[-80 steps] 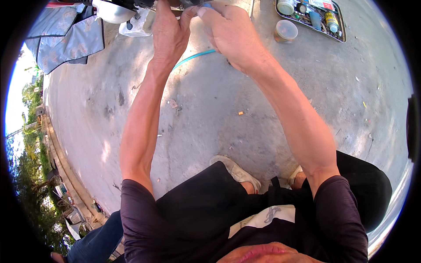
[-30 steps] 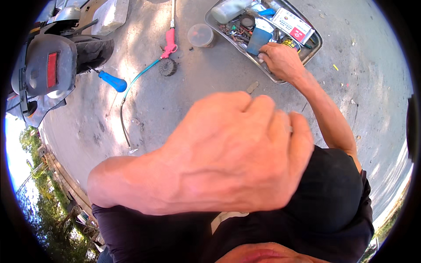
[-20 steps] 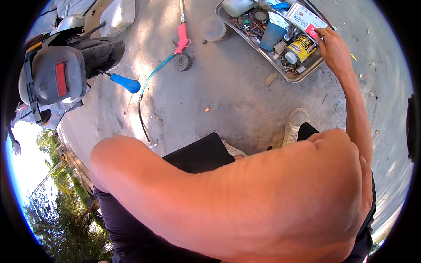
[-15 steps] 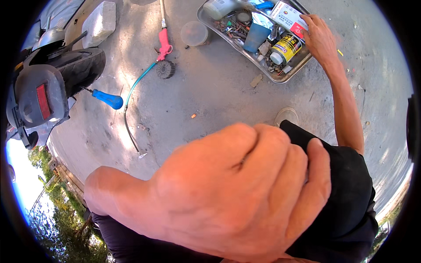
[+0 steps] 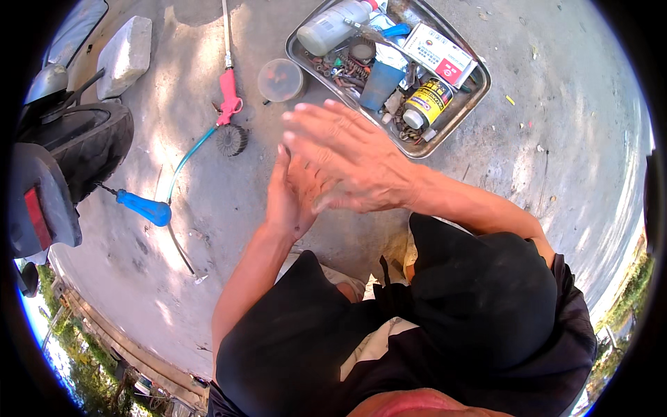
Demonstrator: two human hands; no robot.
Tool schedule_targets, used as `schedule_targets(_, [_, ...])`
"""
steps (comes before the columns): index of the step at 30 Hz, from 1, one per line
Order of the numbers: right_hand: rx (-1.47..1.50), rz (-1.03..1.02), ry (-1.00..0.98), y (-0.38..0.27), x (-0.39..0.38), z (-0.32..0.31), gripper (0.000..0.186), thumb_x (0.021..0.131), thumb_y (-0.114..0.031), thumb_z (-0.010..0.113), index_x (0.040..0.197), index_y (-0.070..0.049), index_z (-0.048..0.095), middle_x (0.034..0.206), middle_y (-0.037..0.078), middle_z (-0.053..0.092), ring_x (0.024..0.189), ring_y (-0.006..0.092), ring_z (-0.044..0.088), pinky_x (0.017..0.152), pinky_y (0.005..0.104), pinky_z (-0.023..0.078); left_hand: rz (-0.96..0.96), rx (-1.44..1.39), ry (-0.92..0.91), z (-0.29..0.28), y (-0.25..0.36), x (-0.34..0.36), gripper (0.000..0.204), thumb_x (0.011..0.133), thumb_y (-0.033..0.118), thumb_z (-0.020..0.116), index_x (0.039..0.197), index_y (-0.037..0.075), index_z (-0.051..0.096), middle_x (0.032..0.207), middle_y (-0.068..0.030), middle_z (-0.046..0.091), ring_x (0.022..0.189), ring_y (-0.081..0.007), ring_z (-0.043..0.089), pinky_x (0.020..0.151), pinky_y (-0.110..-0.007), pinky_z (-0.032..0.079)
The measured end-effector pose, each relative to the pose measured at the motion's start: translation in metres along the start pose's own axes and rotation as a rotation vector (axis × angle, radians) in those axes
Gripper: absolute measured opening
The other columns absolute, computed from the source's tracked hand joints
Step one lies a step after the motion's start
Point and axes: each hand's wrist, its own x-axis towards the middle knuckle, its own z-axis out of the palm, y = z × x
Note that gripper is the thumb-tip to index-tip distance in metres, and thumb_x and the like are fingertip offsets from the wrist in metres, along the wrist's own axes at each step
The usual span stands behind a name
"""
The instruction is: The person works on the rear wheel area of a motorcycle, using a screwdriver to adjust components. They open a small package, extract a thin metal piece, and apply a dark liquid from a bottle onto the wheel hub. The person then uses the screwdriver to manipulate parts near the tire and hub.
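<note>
Right hand: my right hand (image 5: 354, 163) is flat, fingers straight out to the left, slightly blurred, crossing in front of my left.
Left hand: my left hand (image 5: 295, 191) is upright, thumb up, palm partly showing; fingers mostly behind the right, so can't tell whether they're spread or curled.
Contact: hands overlap in view; can't tell if the palms touch.
Tray: metal tray (image 5: 455, 119) on the concrete floor (image 5: 500, 187), just beyond my right hand.
In tray: grey bottle with red cap (image 5: 332, 29) at the left, white-and-red box (image 5: 439, 54) at the right, yellow-and-black can (image 5: 429, 103) lying tilted near the close corner, blue-grey cup (image 5: 382, 85) between.
Tub: round clear plastic tub (image 5: 281, 80), left of the tray, near my fingertips.
Blow gun: pink air blow gun (image 5: 228, 90) on the floor, teal hose (image 5: 186, 161) running from it, ridged dark round part (image 5: 231, 140) just beside.
Screwdriver: blue-handled screwdriver (image 5: 144, 208), shank toward the tyre (image 5: 90, 142), far left.
</note>
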Motion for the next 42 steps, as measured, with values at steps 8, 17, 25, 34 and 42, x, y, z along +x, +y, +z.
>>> schedule_targets(8, [-0.031, -0.210, -0.308, 0.018, -0.018, 0.050, 0.119, 0.068, -0.060, 0.088, 0.165, -0.013, 0.036, 0.173, 0.011, 0.032, 0.162, 0.0329, 0.024, 0.131, 0.0593, 0.017, 0.014, -0.346, -0.202, 0.013, 0.003, -0.013, 0.082, 0.109, 0.064, 0.029, 0.169, 0.009, 0.023, 0.175, -0.0209, 0.024, 0.161, -0.0352, 0.025, 0.131, -0.053, 0.023])
schedule_targets(17, [0.214, -0.068, -0.158, -0.017, -0.024, 0.071, 0.120, 0.063, -0.054, 0.091, 0.165, -0.018, 0.039, 0.174, 0.007, 0.031, 0.163, 0.0357, 0.021, 0.131, 0.0606, 0.015, 0.023, -0.215, -0.245, 0.018, -0.008, -0.018, 0.082, 0.109, 0.065, 0.026, 0.168, 0.007, 0.025, 0.174, -0.0225, 0.023, 0.161, -0.0347, 0.023, 0.131, -0.053, 0.022])
schedule_targets(25, [-0.363, -0.001, -0.156, 0.022, -0.021, 0.005, 0.114, 0.066, -0.056, 0.086, 0.164, -0.020, 0.041, 0.174, 0.009, 0.033, 0.164, 0.0313, 0.023, 0.132, 0.0612, 0.010, 0.136, -0.218, -0.195, 0.022, 0.018, -0.050, 0.081, 0.109, 0.063, 0.035, 0.170, 0.011, 0.022, 0.176, -0.0175, 0.024, 0.162, -0.0340, 0.023, 0.132, -0.052, 0.017])
schedule_targets(34, [-0.088, -0.197, -0.185, -0.008, -0.018, 0.043, 0.112, 0.067, -0.054, 0.086, 0.164, -0.022, 0.041, 0.172, 0.009, 0.035, 0.160, 0.0314, 0.030, 0.130, 0.0629, 0.016, 0.040, -0.062, -0.197, 0.026, -0.019, -0.050, 0.072, 0.111, 0.059, 0.030, 0.168, 0.014, 0.030, 0.172, -0.0114, 0.032, 0.159, -0.0274, 0.030, 0.127, -0.050, 0.029])
schedule_targets(42, [-0.578, 0.177, -0.034, 0.074, -0.070, -0.031, 0.084, 0.084, -0.015, 0.083, 0.159, -0.015, 0.045, 0.161, 0.009, 0.049, 0.153, 0.0278, 0.042, 0.129, 0.0510, 0.031, 0.017, 0.193, -0.112, 0.020, -0.017, -0.058, 0.066, 0.108, 0.039, 0.054, 0.160, 0.001, 0.039, 0.166, -0.0201, 0.040, 0.149, -0.0323, 0.045, 0.121, -0.049, 0.039])
